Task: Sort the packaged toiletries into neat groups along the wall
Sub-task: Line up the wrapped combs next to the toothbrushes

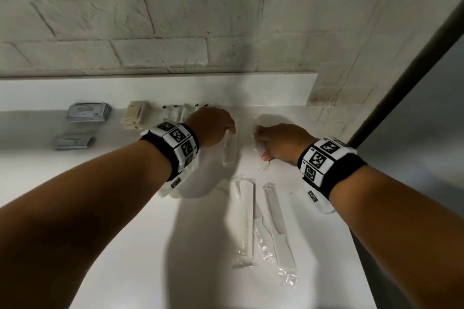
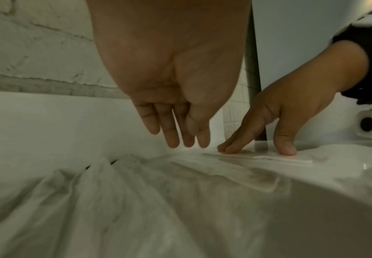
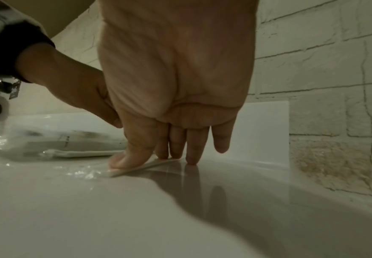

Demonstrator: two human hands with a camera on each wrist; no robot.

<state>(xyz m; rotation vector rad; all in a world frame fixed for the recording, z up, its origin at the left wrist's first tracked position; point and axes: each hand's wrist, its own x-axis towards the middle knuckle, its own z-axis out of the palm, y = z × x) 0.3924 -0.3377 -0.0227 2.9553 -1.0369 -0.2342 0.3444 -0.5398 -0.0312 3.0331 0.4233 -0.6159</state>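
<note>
On the white counter (image 1: pixel 125 208) my right hand (image 1: pixel 259 143) presses a flat clear-wrapped white comb (image 3: pixel 141 166) down with straight fingers and thumb (image 3: pixel 123 158). In the left wrist view that comb (image 2: pixel 269 158) lies under the right hand (image 2: pixel 258 150). My left hand (image 1: pixel 231 130) hovers just left of it, its fingers (image 2: pixel 174 137) straight and holding nothing, above another clear-wrapped item (image 1: pixel 229 152). Two more wrapped combs (image 1: pixel 244 221) (image 1: pixel 278 228) lie nearer me.
Along the wall stand grouped packets: grey ones (image 1: pixel 86 110) with a second grey stack (image 1: pixel 72 140) in front, beige ones (image 1: pixel 134 114), and white sachets with black ends (image 1: pixel 175 110). A dark post (image 1: pixel 401 78) borders the counter's right side.
</note>
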